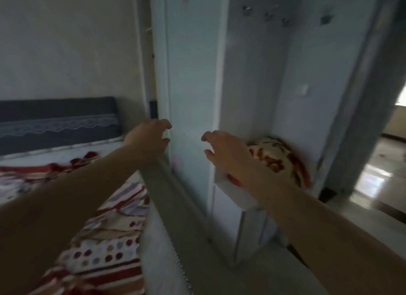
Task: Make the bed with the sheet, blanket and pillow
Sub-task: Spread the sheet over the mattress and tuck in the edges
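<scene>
The floral bundle [280, 160] (blanket or pillow, unclear) sits on the shelf [235, 193] just beyond the right hand [228, 154], left hand [149, 138] farther; both half-open, empty.

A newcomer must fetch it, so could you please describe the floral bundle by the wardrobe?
Right of the bed stands a pale wardrobe with an open niche. On its white ledge, behind the right hand, sits the floral bundle: the only soft thing there, cream with red-brown flowers.
</scene>
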### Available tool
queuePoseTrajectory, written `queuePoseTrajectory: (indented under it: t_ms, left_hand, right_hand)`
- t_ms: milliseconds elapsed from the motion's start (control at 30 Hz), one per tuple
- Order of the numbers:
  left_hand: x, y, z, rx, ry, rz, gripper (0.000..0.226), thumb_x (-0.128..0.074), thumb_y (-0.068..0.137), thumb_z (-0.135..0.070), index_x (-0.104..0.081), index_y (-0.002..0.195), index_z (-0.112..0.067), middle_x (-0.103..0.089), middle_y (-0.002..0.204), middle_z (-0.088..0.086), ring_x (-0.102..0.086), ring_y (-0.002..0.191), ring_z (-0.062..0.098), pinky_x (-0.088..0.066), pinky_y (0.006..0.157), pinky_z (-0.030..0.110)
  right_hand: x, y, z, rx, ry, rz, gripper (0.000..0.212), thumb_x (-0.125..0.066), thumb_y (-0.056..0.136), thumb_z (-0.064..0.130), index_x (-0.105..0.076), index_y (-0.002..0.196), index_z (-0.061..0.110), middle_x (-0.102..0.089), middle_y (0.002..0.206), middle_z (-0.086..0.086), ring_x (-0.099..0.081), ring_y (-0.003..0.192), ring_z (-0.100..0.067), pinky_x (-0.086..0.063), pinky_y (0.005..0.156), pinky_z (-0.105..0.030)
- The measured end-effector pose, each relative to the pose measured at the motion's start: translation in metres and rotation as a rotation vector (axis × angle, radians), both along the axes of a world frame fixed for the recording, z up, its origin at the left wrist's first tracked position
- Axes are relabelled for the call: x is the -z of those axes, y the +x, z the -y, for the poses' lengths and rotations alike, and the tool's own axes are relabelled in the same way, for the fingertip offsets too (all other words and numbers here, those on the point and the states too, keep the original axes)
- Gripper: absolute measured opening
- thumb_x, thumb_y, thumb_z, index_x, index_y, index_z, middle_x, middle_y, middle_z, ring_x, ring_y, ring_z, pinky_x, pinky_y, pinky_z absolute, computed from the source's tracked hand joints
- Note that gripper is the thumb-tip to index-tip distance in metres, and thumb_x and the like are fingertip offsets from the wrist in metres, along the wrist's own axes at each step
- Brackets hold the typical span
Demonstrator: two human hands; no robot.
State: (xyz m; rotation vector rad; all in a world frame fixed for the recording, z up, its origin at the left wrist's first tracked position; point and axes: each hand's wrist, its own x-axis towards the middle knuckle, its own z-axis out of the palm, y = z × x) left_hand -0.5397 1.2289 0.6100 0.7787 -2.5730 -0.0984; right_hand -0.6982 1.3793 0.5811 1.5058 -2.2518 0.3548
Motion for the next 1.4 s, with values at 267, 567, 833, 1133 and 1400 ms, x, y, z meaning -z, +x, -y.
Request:
queuePoseTrajectory:
  t_ms: [267,567,833,1133,1400]
  left_hand:
    - [0.058,0.193,0.064,-0.487,-0.04,0.139,0.032,-0.061,0.094,-0.026,-0.059,0.127,-0.027,-0.064,0.125,0.004,-0.064,0.11,0.03,-0.055,0.089,0.046]
    - [0.128,0.372,0.057,-0.782,0.159,0.113,0.037,-0.064,0.095,-0.024,-0.058,0.132,-0.027,-0.061,0.134,0.001,-0.062,0.114,0.022,-0.055,0.09,0.039]
    - [0.238,0.457,0.081,-0.831,0.327,0.133,0.039,-0.062,0.095,-0.021,-0.057,0.133,-0.026,-0.06,0.132,0.001,-0.064,0.107,0.022,-0.057,0.084,0.041]
    - [0.402,0.452,0.12,-0.757,0.498,0.158,0.02,-0.059,0.094,-0.031,-0.064,0.114,-0.027,-0.063,0.112,0.001,-0.065,0.099,0.028,-0.055,0.075,0.041]
    - [0.573,0.419,0.169,-0.756,0.597,0.14,0.028,-0.062,0.091,-0.028,-0.063,0.119,-0.027,-0.06,0.122,-0.001,-0.061,0.108,0.026,-0.056,0.078,0.046]
  right_hand:
    - [0.05,0.146,0.15,-0.562,0.072,0.08,0.028,-0.058,0.097,0.027,-0.059,0.125,0.02,-0.063,0.123,-0.005,-0.062,0.11,-0.027,-0.054,0.087,-0.041]
    - [0.115,0.317,0.213,-0.848,0.181,0.076,0.029,-0.064,0.094,0.03,-0.062,0.122,0.024,-0.067,0.116,-0.001,-0.065,0.102,-0.023,-0.057,0.085,-0.04]
    - [0.208,0.397,0.254,-0.859,0.415,0.139,0.025,-0.057,0.094,0.03,-0.06,0.117,0.022,-0.065,0.115,-0.003,-0.062,0.106,-0.027,-0.054,0.084,-0.042]
    - [0.372,0.397,0.283,-0.797,0.568,0.204,0.025,-0.062,0.092,0.029,-0.059,0.117,0.023,-0.063,0.116,-0.001,-0.06,0.107,-0.023,-0.05,0.087,-0.037]
    - [0.546,0.361,0.34,-0.736,0.699,0.288,0.027,-0.057,0.096,0.027,-0.059,0.122,0.022,-0.061,0.111,0.002,-0.06,0.099,-0.02,-0.053,0.074,-0.036]
